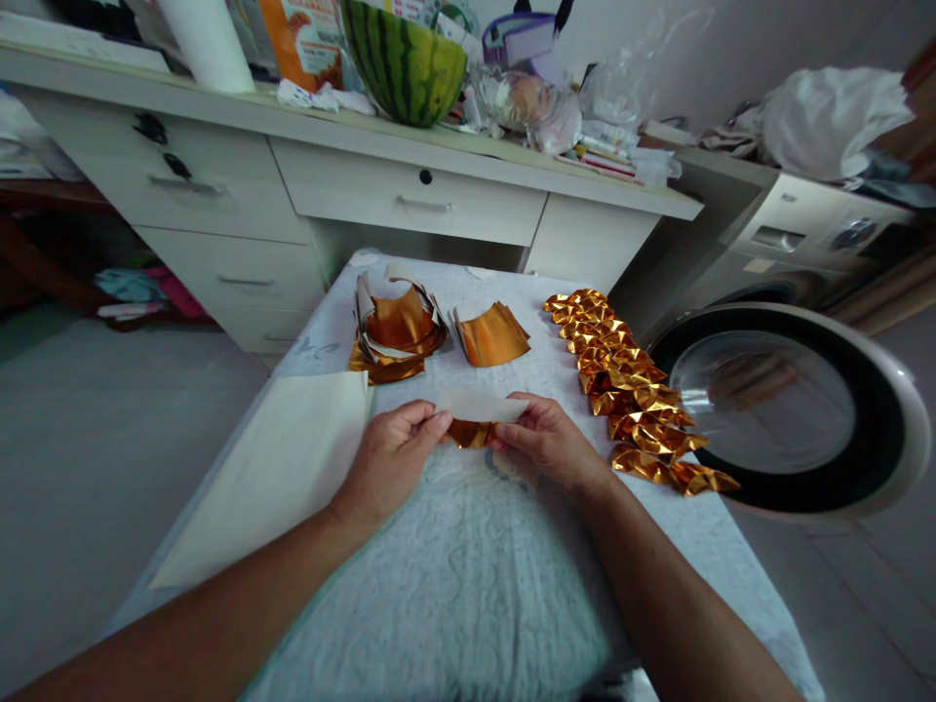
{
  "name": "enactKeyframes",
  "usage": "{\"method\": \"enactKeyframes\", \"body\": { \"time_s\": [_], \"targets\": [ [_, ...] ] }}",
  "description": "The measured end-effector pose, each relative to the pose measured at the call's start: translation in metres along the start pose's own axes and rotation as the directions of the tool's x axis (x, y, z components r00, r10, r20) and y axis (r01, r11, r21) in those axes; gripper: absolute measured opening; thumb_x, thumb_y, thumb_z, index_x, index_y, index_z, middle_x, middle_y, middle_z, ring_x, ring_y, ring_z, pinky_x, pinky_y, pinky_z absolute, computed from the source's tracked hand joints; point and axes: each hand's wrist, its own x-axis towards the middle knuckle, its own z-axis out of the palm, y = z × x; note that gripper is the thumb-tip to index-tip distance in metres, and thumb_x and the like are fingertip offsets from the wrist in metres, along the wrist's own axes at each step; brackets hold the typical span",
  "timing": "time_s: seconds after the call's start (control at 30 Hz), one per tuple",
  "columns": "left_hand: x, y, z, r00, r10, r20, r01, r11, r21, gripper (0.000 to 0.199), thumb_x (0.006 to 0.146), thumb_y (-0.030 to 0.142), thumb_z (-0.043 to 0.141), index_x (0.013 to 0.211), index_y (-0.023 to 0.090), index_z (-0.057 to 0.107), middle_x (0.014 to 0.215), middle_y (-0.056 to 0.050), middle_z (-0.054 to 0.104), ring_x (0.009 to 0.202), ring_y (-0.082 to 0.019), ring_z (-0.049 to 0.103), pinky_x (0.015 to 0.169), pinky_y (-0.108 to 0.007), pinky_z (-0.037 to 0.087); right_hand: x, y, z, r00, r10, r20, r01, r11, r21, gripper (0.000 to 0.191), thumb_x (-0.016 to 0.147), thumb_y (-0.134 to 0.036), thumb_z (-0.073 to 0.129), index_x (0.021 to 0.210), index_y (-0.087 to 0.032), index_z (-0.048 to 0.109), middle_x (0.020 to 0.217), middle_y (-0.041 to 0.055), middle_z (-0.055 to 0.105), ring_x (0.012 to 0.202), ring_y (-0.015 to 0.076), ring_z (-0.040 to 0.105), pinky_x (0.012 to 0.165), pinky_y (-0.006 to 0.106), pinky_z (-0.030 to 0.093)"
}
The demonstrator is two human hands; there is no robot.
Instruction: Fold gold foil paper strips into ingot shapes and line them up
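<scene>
Between my two hands, above the middle of the cloth-covered table, is a sheet of gold foil paper [472,433] with a white strip showing along its upper side. My left hand [399,448] pinches its left end, and my right hand [545,439] pinches the right end. Beyond them lie a curled pile of gold and white sheets [399,327] and a smaller stack of gold sheets [493,334]. Rows of folded gold foil pieces [629,385] run down the right side. White paper [278,458] lies flat on the left.
A white desk [409,151] stands behind the table, with a cut watermelon [406,68], a paper roll [209,44] and plastic bags on top. To the right, a washing machine [811,229] has its round door [907,409] open beside the table's edge.
</scene>
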Motion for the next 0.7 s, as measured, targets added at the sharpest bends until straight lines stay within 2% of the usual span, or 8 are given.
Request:
{"method": "enactKeyframes", "body": {
  "time_s": [0.13, 0.33, 0.47, 0.53, 0.6, 0.7],
  "targets": [
    [-0.001, 0.002, -0.001, 0.999, 0.034, -0.005, -0.034, 0.998, 0.057, 0.034, 0.089, 0.041, 0.052, 0.065, 0.018, 0.056, 0.060, 0.004, 0.050, 0.060, -0.013, 0.047, 0.058, -0.024, 0.035, -0.001, -0.002, -0.003, 1.000, 0.009, 0.027, -0.007, 0.997, -0.080, 0.037, 0.067, -0.044, 0.081, 0.083, -0.015, 0.064, 0.065, -0.0020, 0.062, 0.054, 0.0081, 0.051, 0.050, 0.020, 0.039],
    [0.000, 0.001, 0.002, 0.998, 0.021, -0.052, -0.021, 1.000, -0.005, 0.038, 0.093, 0.046, 0.044, 0.067, 0.019, 0.054, 0.063, 0.002, 0.052, 0.063, -0.014, 0.050, 0.060, -0.026, 0.038, -0.002, -0.002, 0.000, 0.998, 0.039, 0.051, -0.035, 0.996, -0.083, 0.037, 0.067, -0.044, 0.082, 0.082, -0.015, 0.063, 0.059, -0.0039, 0.059, 0.049, 0.0072, 0.049, 0.046, 0.019, 0.036],
    [0.001, -0.003, 0.007, 0.998, 0.052, -0.039, -0.059, 0.978, -0.199, 0.019, 0.092, 0.039, 0.050, 0.099, 0.022, 0.049, 0.075, 0.003, 0.059, 0.072, -0.015, 0.058, 0.066, -0.026, 0.045, -0.001, 0.000, 0.007, 0.999, 0.046, 0.005, -0.045, 0.998, -0.033, 0.038, 0.067, -0.043, 0.082, 0.083, -0.017, 0.059, 0.057, -0.0037, 0.062, 0.047, 0.0081, 0.052, 0.046, 0.019, 0.039],
    [0.001, -0.005, 0.009, 0.997, 0.056, -0.050, -0.068, 0.958, -0.278, 0.027, 0.090, 0.034, 0.054, 0.111, 0.025, 0.039, 0.078, 0.004, 0.061, 0.072, -0.014, 0.061, 0.067, -0.026, 0.048, 0.001, 0.001, 0.010, 0.999, 0.032, -0.014, -0.032, 0.999, 0.003, 0.039, 0.068, -0.043, 0.081, 0.084, -0.018, 0.056, 0.058, -0.0034, 0.064, 0.047, 0.0085, 0.054, 0.045, 0.018, 0.041],
    [0.000, -0.007, 0.010, 0.995, 0.063, -0.073, -0.081, 0.955, -0.286, 0.031, 0.089, 0.030, 0.056, 0.111, 0.026, 0.035, 0.082, 0.004, 0.062, 0.072, -0.014, 0.063, 0.067, -0.026, 0.049, 0.002, 0.003, 0.013, 0.999, 0.020, -0.028, -0.019, 0.999, 0.036, 0.040, 0.067, -0.042, 0.081, 0.084, -0.020, 0.051, 0.061, -0.0033, 0.065, 0.047, 0.0091, 0.055, 0.045, 0.019, 0.041],
    [0.000, -0.007, 0.009, 0.993, 0.087, -0.079, -0.102, 0.974, -0.203, 0.023, 0.087, 0.027, 0.057, 0.105, 0.023, 0.043, 0.089, 0.001, 0.063, 0.078, -0.014, 0.064, 0.070, -0.027, 0.050, 0.003, 0.006, 0.014, 0.999, 0.017, -0.050, -0.017, 1.000, 0.017, 0.038, 0.069, -0.041, 0.079, 0.082, -0.021, 0.049, 0.063, -0.0036, 0.065, 0.047, 0.0092, 0.054, 0.044, 0.019, 0.040]
  ]
}}
